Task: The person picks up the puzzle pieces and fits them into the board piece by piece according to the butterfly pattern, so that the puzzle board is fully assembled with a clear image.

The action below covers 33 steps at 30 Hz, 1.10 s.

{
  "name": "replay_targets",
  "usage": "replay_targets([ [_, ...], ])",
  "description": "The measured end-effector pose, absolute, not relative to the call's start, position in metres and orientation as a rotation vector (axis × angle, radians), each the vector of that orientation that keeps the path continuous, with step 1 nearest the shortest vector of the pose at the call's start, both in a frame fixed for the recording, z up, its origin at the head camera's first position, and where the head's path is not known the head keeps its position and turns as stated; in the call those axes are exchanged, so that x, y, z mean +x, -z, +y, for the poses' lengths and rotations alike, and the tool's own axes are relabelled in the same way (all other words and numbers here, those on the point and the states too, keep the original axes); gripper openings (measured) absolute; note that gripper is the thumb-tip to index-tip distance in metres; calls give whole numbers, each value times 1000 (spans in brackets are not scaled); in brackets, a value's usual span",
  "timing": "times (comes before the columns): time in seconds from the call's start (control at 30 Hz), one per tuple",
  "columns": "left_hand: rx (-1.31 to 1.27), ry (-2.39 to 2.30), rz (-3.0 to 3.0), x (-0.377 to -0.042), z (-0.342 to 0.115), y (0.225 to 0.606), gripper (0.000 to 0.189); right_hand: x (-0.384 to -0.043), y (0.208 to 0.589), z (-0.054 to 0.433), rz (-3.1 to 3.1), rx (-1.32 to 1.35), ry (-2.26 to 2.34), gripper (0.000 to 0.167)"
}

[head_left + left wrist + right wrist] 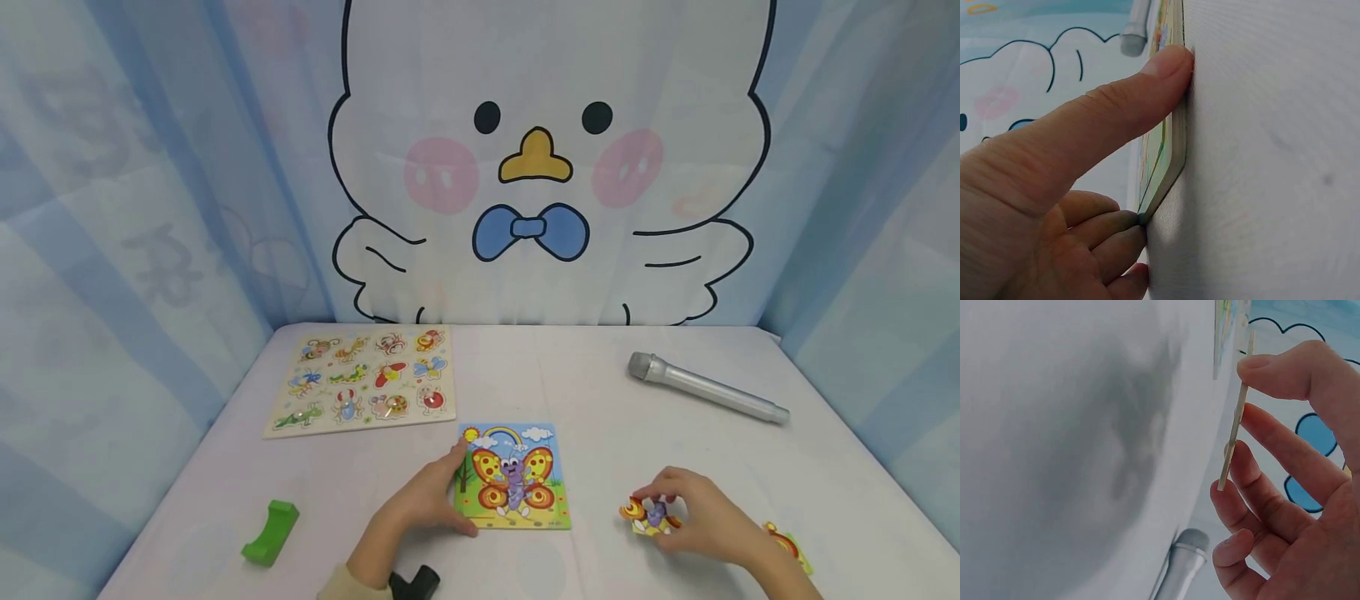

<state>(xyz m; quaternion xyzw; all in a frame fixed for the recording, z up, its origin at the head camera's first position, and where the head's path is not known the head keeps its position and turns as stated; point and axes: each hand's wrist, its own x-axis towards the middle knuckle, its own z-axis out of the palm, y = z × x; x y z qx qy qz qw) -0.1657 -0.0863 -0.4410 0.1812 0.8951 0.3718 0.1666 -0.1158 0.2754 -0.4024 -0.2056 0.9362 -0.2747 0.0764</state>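
My left hand (431,496) grips a square butterfly puzzle (513,492) by its near left corner. In the left wrist view, the thumb presses the near edge of the puzzle (1177,134), while the other fingers bend at its left side. Off to the right of the puzzle, my right hand (697,512) pinches a thin puzzle piece (651,518) with part of a purple and orange butterfly on it. The right wrist view shows that piece (1235,425) edge-on, held raised off the table between thumb and fingertips. Another colourful puzzle piece (787,546) lies by the right wrist, partly covered.
A wooden board with insect pictures (367,379) lies at the back left. At the back right is a silver toy microphone (708,387). A green curved block (272,533) sits front left, and a black object (416,583) is partly visible by the left wrist.
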Motion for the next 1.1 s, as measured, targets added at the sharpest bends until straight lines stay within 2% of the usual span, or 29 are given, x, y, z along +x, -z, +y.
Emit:
replay_targets([
  [1.1, 528, -1048, 2558, -165, -87, 439, 115, -148, 404, 201, 2730, -760, 867, 37],
])
